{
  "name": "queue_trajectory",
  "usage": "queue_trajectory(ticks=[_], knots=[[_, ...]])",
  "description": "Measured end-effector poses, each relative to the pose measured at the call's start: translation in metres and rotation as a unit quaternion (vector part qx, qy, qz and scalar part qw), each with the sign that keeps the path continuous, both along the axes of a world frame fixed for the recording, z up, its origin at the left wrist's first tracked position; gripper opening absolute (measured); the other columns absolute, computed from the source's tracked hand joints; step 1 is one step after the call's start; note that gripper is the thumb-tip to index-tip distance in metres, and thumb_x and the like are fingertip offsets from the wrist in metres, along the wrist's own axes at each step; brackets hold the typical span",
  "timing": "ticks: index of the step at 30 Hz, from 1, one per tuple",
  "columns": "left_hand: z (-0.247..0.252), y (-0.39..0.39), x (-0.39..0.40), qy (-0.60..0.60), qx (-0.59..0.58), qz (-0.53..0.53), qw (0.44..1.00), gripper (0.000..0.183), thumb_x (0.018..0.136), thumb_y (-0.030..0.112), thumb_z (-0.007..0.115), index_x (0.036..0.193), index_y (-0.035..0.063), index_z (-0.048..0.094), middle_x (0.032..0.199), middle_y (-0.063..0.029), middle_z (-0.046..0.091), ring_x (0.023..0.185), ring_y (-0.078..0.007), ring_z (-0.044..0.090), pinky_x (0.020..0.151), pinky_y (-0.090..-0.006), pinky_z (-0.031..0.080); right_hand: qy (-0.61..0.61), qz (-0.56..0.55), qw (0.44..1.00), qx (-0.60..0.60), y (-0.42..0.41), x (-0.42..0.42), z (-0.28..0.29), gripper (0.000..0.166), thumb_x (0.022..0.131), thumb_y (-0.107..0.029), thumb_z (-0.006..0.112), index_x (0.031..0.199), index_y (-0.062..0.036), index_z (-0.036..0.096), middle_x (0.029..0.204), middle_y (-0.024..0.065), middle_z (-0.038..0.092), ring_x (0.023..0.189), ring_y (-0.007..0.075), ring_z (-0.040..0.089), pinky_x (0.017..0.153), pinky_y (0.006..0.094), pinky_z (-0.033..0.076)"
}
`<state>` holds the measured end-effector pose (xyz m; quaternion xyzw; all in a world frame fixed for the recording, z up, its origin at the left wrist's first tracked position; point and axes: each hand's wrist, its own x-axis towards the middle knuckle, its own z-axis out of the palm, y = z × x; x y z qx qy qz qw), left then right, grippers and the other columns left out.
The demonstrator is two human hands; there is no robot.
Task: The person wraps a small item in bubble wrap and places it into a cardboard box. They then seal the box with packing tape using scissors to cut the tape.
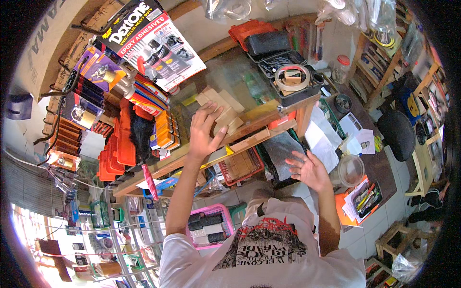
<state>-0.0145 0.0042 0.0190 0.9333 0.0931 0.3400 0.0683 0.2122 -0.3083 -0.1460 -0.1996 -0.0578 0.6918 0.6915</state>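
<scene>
My left hand [207, 129] rests on a small group of plain brown cardboard packets [223, 106] on the glass-topped wooden counter [230, 70]. Its fingers are spread over their left side, with the thumb at the near edge. Part of the packets is hidden beneath the hand. Out to the right, my right hand [310, 171] is raised in the air with the palm turned inward, its fingers apart and nothing in them. Below that hand and to its left, a grey sheet-like item [282, 153] lies under the counter level.
A black tool case [295, 93] holding screws and a tape roll [292, 77] stands at the counter's right. Orange cases [124, 144], yellow-orange boxes [166, 129] and a hanging epoxy adhesive pack [158, 46] crowd the left. Below are a red basket [260, 172] and a pink basket [227, 216].
</scene>
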Motion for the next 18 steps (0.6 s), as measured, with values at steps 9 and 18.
queue_trajectory(ticks=[9, 18], knots=[[-0.002, 0.002, -0.001, -0.002, 0.005, -0.009, 1.000, 0.054, 0.089, 0.032, 0.063, 0.128, -0.0060, 0.063, 0.136, -0.0254, 0.059, 0.135, -0.0431, 0.051, 0.112, -0.0526, 0.039, 0.035, 0.018, 0.999, -0.011, 0.006, -0.020, -0.003, 0.051, 0.107, -0.049, 0.046, 0.140, -0.0100, 0.053, 0.133, 0.0191, 0.065, 0.110, 0.0303, 0.067, 0.093, 0.0455, 0.054], [0.001, 0.003, 0.000, -0.023, -0.015, -0.040, 0.999, 0.053, 0.083, 0.026, 0.070, 0.127, -0.0018, 0.065, 0.131, -0.0223, 0.062, 0.131, -0.0418, 0.054, 0.110, -0.0511, 0.041, 0.045, 0.030, 0.998, -0.044, 0.006, -0.034, -0.012, 0.048, 0.107, -0.048, 0.046, 0.136, -0.0106, 0.057, 0.131, 0.0182, 0.067, 0.106, 0.0284, 0.069, 0.091, 0.0446, 0.054]])
